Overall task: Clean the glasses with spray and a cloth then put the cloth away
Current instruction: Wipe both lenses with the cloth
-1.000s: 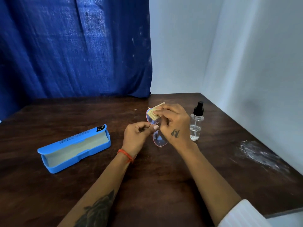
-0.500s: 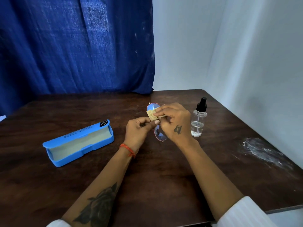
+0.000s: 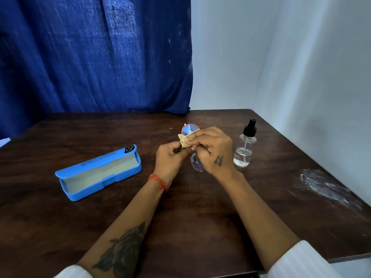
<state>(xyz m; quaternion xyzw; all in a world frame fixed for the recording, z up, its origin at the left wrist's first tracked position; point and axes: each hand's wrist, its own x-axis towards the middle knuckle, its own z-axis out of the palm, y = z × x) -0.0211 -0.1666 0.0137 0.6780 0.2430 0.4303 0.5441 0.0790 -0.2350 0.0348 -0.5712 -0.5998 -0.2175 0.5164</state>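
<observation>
On dark wood, crumpled cloth point(image 3: 184, 141)

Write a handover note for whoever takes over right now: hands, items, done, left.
Left hand: holds the glasses at the middle of the frame.
Right hand: pinches the yellow cloth against the far lens.
Spray bottle: upright on the table, right of the hands.
Blue case: open, left of the hands.
Done: wiping under way.
Left: finish wiping, put the cloth away.
</observation>
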